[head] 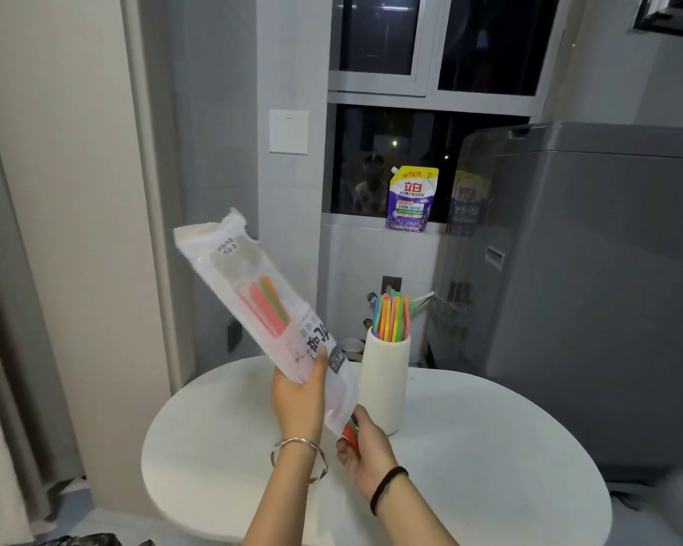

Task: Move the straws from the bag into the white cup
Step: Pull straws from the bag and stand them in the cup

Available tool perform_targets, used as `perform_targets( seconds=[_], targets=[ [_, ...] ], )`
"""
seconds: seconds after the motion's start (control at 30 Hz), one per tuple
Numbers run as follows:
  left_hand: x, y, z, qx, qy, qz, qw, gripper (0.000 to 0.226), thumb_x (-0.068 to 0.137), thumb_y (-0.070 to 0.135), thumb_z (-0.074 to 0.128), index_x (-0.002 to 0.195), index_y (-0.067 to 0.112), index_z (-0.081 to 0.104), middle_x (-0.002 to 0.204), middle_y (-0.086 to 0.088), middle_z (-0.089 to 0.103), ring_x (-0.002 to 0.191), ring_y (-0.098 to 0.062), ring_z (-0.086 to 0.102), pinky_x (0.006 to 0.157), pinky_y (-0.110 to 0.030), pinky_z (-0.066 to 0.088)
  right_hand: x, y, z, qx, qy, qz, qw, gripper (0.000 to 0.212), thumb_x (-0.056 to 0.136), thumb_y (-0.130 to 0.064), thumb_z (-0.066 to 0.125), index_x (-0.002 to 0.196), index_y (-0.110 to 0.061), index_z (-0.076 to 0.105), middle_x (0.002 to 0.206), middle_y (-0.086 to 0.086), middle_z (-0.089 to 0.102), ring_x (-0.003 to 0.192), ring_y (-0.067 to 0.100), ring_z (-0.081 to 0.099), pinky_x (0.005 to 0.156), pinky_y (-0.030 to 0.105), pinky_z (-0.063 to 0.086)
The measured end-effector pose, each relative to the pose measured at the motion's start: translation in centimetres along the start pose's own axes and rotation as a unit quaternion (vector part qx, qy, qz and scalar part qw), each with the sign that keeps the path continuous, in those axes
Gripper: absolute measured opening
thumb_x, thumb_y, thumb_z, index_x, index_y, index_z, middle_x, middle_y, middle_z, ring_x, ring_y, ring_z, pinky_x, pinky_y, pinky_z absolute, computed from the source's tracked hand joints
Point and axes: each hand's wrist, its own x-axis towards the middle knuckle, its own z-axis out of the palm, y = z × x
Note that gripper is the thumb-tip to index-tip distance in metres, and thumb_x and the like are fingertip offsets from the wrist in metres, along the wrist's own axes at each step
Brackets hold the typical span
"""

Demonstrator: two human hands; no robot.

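A grey washer [588, 289] fills the space to the right of both hands, beyond the surface's far edge. A dark window [430, 112] sits high above and beyond the hands, and a curtain [1, 309] hangs far to the left of the left hand. The round white surface [470, 466] lies under both hands.

The bag [253, 293], clear plastic with print, is held up off the surface. It slants from its low end between the hands to its high end up and left of the left hand. The white cup [385, 380] stands upright on the surface just beyond the right hand and right of the left hand. The bag's low end passes in front of its left side.

The left hand [298, 400] grasps the bag's lower part, thumb across the printed front. The right hand [365, 447] is closed around the red and green straw ends that poke from the bag's low mouth.

A purple pouch [411, 199] stands on the sill, well beyond the cup. A few straws [269, 305], pink, orange and green, lie inside the bag above the left hand. A bright bundle [392, 319] of them stands in the cup. A white switch [288, 131] is on the wall above the bag.

A metal bangle [298, 457] rings the left wrist and a black band [387, 486] the right.
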Motion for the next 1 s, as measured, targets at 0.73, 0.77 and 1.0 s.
perform_targets(
  seconds=[0.73,0.77,1.0],
  targets=[
    [0.4,-1.5,-0.9,-0.278,0.064,-0.263,0.922,0.042,0.091,0.017,0.062,0.132,0.012,0.053,0.118,-0.006,0.061,0.1,-0.022,0.059,0.071,-0.031,0.052,-1.0,-3.1,0.0,-0.048,-0.022,-0.232,0.971,0.011,0.091,-0.016,0.057,0.085,-0.009,0.061,0.067,0.008,0.063,0.05,0.014,0.057,0.044,0.021,0.05],
    [0.4,-1.5,-1.0,-0.287,0.059,-0.263,0.919,0.041,0.092,0.018,0.061,0.132,0.013,0.053,0.12,-0.005,0.061,0.101,-0.022,0.059,0.07,-0.031,0.051,-1.1,-3.5,-0.3,-0.039,-0.004,-0.247,0.968,0.014,0.092,-0.015,0.054,0.082,-0.008,0.059,0.063,0.008,0.06,0.046,0.014,0.054,0.041,0.021,0.049],
    [0.9,-1.6,-1.3,-0.309,0.069,-0.26,0.912,0.045,0.093,0.012,0.059,0.137,0.012,0.048,0.136,-0.007,0.058,0.102,-0.02,0.059,0.087,-0.036,0.048,-0.8,-4.4,-1.6,-0.049,0.024,-0.282,0.958,0.015,0.091,-0.016,0.055,0.078,-0.009,0.058,0.05,0.006,0.053,0.037,0.01,0.048,0.038,0.021,0.043]
  ],
)
